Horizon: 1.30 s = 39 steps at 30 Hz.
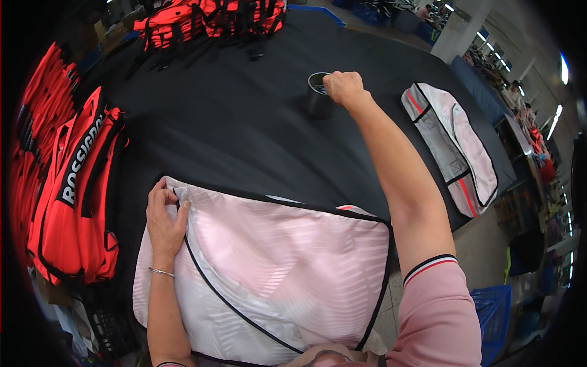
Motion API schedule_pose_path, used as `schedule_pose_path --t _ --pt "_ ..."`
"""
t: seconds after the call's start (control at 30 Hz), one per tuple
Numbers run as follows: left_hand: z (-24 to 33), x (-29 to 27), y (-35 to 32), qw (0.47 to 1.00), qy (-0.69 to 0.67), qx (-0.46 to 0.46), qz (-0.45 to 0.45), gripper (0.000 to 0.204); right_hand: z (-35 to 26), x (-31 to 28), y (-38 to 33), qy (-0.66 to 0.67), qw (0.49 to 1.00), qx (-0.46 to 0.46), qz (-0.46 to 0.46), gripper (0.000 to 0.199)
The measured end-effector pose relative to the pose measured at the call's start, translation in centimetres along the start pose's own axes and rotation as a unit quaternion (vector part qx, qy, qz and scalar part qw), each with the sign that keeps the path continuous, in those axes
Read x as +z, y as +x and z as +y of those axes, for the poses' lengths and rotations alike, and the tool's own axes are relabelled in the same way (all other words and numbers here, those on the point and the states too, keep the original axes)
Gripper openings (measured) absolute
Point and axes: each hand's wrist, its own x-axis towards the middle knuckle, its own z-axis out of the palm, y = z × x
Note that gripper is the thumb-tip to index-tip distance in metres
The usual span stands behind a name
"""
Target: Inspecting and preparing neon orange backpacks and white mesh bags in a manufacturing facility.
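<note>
A large pink and pale grey fabric bag piece (287, 263) with black piped edges lies in front of me, inside out by its look. At its upper left corner my left hand (164, 217) pinches the edge, thumb on top of the cloth. Farther off, my right hand (345, 87) is closed at the rim of a dark metal cup (319, 101). Whether those fingers grip the rim or something small from inside is hidden. The cup stands upright on the black-covered table (244, 128), its contents too dim to make out.
Red bags (79, 196) are piled along the left side, and more red bags with black straps (211, 24) lie at the far edge. Right of my arm rests another pink and grey bag piece (455, 144). A blue crate (492, 312) stands low at right.
</note>
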Motion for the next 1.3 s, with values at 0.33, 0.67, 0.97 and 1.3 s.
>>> schedule_pose_path --t 0.33,0.67,0.97,1.3 --pt "0.3 0.7 -0.9 1.000 -0.016 0.006 0.014 0.022 2.2 -0.4 -3.5 0.024 0.995 0.018 0.093 0.016" --pt "2.5 1.2 -2.4 1.000 0.007 -0.004 0.024 0.022 1.8 1.3 -6.8 0.092 0.993 0.061 0.050 0.022" --pt "2.4 1.2 -2.7 0.998 0.015 0.025 0.053 0.024 0.8 1.6 -7.8 0.158 0.963 0.116 0.186 0.017" --pt "2.1 1.1 -2.2 0.998 -0.047 -0.027 0.039 0.050 0.5 1.6 -9.7 0.202 0.961 0.131 0.139 0.019"
